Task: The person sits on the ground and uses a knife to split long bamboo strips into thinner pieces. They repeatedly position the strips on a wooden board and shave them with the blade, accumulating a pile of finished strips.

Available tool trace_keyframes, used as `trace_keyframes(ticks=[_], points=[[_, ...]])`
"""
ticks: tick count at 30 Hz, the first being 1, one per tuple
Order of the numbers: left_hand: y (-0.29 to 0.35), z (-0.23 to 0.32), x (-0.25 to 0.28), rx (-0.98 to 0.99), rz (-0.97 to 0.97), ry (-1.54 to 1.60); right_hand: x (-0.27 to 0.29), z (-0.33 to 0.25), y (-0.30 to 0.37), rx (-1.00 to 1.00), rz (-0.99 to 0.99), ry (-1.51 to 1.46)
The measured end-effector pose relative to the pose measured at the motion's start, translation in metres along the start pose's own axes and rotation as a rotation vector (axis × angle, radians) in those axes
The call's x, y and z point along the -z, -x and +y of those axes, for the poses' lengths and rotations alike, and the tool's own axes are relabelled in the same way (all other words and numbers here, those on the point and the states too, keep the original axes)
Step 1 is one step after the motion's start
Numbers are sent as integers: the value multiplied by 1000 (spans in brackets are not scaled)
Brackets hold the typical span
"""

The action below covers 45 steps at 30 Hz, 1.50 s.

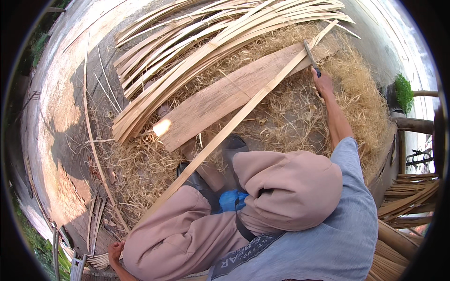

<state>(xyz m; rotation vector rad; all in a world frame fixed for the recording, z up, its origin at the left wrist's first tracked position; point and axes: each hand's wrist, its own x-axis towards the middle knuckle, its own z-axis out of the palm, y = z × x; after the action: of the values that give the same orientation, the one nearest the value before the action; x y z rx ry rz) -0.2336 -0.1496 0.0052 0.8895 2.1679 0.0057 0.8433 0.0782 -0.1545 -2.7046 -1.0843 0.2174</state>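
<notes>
A long pale bamboo strip [243, 112] slants from the upper right, over a flat wooden board [225, 96], down past my left knee. My right hand [322, 83] is closed around the handle of a knife [310, 57]. The knife's blade lies across the strip near its far end, above the board's upper right part. At the lower left, beside my knee, my left hand [116, 250] is closed at the strip's near end. My leg partly hides that grip.
A large bundle of split bamboo strips [187, 56] lies beyond the board. Curly shavings [300, 112] cover the ground around it. More strips [410, 199] are stacked at the right near wooden poles [412, 124]. A blue object [232, 200] sits between my legs.
</notes>
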Motion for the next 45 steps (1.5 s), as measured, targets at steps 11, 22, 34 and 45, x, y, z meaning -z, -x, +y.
trace_keyframes(ticks=[11,22,34,45], points=[[-33,285,-254,-763,-185,170,-56,-124,185,280,-62,-405],[-19,304,-275,-954,-98,-170,-43,-121,290,719,-266,-364],[-38,256,-243,-1061,-138,-89,-42,-102,230,712,-261,-371],[-31,213,-195,-871,-150,-117,-27,-89,171,558,-212,-302]])
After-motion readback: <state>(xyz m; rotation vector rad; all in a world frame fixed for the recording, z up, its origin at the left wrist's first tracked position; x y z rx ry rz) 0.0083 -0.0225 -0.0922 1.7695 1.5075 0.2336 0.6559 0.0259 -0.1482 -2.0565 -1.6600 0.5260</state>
